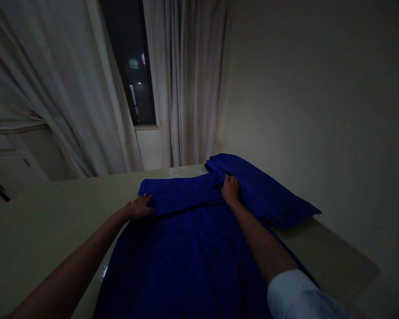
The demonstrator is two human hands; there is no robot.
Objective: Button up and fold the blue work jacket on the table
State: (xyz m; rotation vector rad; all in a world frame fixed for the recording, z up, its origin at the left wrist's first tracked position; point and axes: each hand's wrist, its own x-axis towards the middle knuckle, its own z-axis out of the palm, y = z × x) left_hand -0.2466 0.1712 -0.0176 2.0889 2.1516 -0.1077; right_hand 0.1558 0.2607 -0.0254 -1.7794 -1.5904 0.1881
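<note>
A deep blue sheet [189, 248] lies spread over a pale bed [46, 221], with a folded-back band across its far end. My left hand [140, 207] rests at the left corner of that fold, fingers closed on the cloth edge. My right hand [230, 188] presses on the right end of the fold, fingers curled into the fabric, right beside a blue pillow [262, 190] that lies at the bed's far right.
Pale curtains [186, 84] hang on both sides of a dark window [133, 62] behind the bed. A bare wall [319, 97] runs along the right side. White furniture [6, 155] stands at the far left.
</note>
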